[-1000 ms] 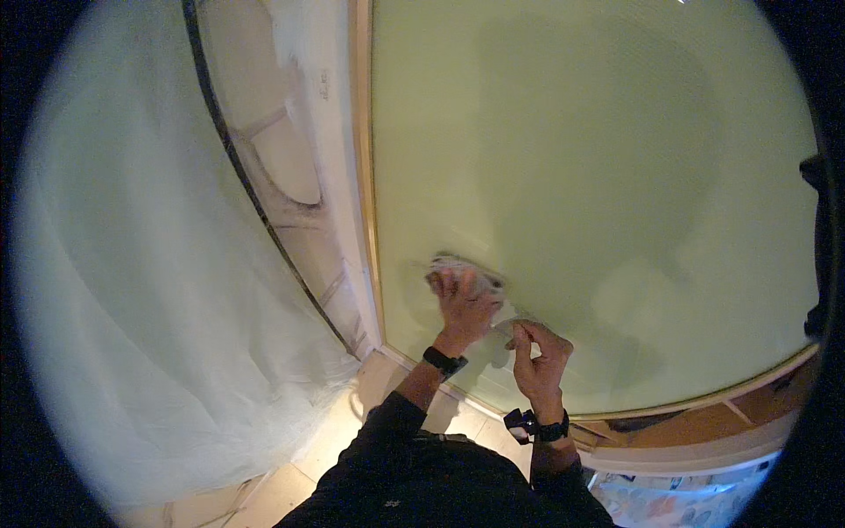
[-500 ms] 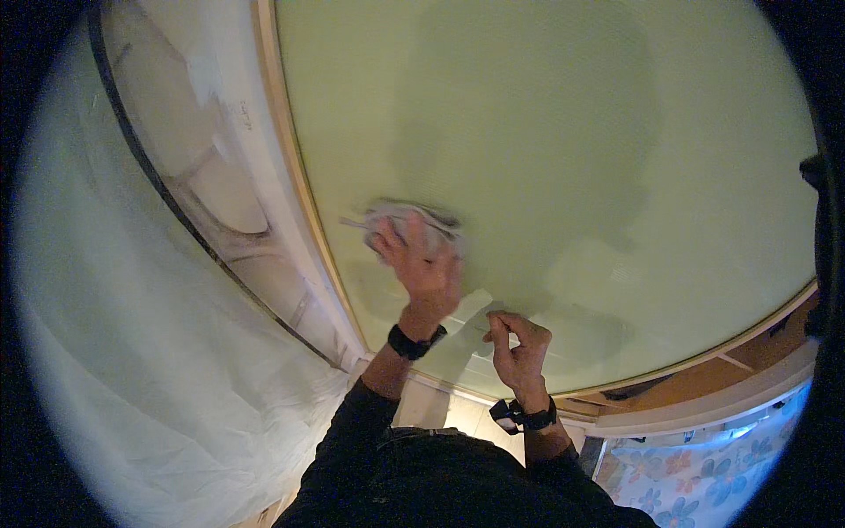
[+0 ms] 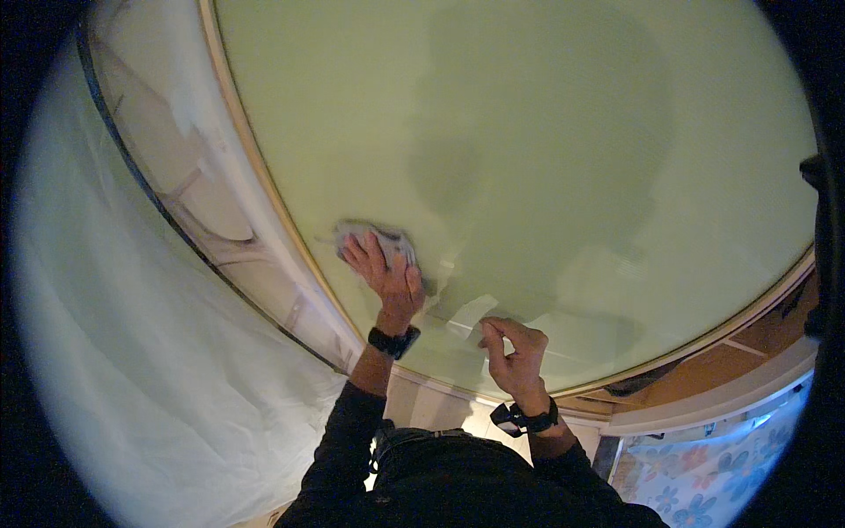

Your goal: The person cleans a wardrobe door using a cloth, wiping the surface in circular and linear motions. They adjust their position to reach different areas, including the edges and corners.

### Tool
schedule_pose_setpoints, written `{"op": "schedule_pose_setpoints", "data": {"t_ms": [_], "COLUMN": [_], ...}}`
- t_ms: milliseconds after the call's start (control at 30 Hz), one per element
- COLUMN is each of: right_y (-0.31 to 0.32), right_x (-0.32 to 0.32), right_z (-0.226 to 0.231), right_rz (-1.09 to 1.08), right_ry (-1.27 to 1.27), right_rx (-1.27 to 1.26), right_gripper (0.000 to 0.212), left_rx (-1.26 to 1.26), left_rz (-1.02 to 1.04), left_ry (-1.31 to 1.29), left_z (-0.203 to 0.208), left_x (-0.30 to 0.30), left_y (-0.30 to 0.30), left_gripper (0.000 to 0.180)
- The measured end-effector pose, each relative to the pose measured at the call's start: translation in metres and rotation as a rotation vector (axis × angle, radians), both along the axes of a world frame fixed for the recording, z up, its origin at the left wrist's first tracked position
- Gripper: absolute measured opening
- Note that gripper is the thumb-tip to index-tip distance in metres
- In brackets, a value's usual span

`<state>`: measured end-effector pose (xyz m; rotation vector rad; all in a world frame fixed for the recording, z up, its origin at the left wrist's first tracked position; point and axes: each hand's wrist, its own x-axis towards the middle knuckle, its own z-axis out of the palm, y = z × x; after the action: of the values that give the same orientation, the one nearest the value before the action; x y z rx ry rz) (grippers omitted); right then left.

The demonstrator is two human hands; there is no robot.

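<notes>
On the wide pale-green, wood-edged panel, at left of centre, the left hand spreads its fingers over a crumpled grey cloth, seemingly for even pressure, while the lower-centre right hand pinches narrowly, whether on something I cannot tell.

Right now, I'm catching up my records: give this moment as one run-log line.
left hand: spread on crumpled grey cloth, against pale-green panel | right hand: pinched, contents unclear

Dim, grainy light leaves a broad soft shadow on the green panel beyond the right grip, with bluish glow on the flowered sheet to its lower right and fisheye edges bowing into black
</notes>
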<state>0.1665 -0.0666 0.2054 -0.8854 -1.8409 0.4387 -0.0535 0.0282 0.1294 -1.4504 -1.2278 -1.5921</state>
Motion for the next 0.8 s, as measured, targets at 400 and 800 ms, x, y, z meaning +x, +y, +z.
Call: {"op": "schedule_pose_setpoints", "data": {"t_ms": [400,800], "right_y": [0.000,0.001], "right_x": [-0.008,0.008], "right_z": [0.015,0.027], "right_rz": [-0.015,-0.129], "right_ry": [-0.025,0.104], "right_rx": [0.086,-0.007], "right_gripper": [0.005,0.007], "left_rx": [-0.228,-0.012], "left_rz": [-0.048,-0.034], "left_ry": [0.109,0.086], "left_z": [-0.096,0.093], "left_x": [0.053,0.004], "left_y": [-0.020,0.036], "left_gripper": [0.015,0.038]}}
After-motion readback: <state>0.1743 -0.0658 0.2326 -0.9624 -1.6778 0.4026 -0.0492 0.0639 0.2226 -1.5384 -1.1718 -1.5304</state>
